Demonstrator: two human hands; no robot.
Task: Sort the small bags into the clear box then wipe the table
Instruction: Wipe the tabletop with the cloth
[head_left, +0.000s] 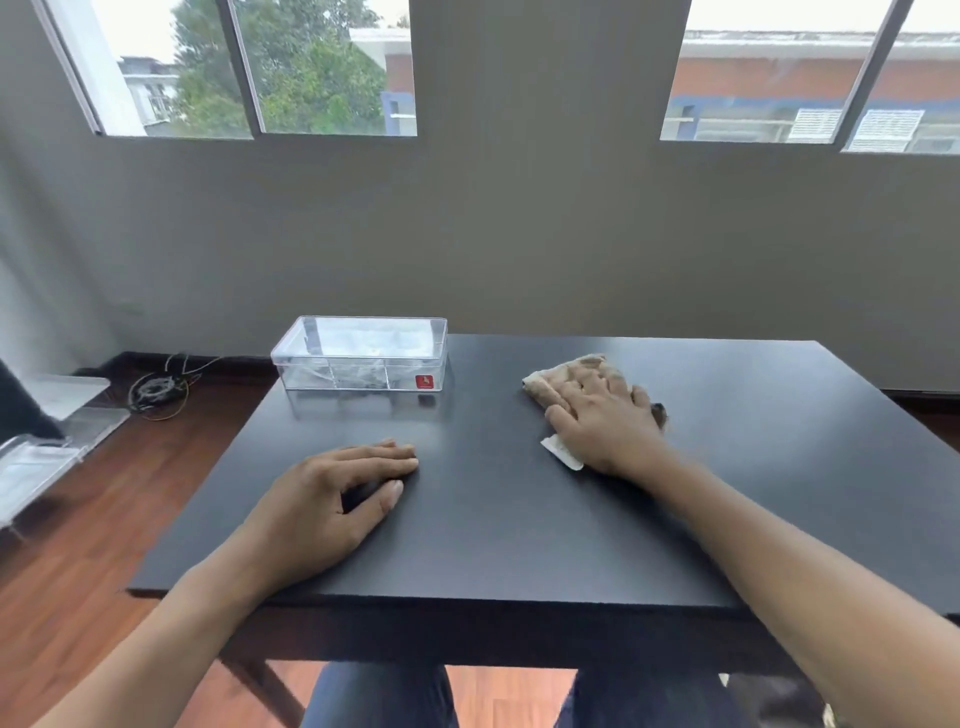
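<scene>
A clear box (363, 356) with a closed lid and a red label stands at the far left corner of the black table (498, 530); small clear bags show faintly inside it. My right hand (605, 423) lies flat on a tan cloth (566, 376) at the table's middle right, pressing it to the surface; a white tag sticks out under the wrist. My left hand (337, 499) rests on the tabletop near the front left, fingers loosely curled, holding nothing.
Wooden floor lies to the left, with a coil of cables (156, 389) by the wall and clear plastic trays (47, 436) at the far left. The grey wall stands just behind the table's back edge. My knees sit under the front edge.
</scene>
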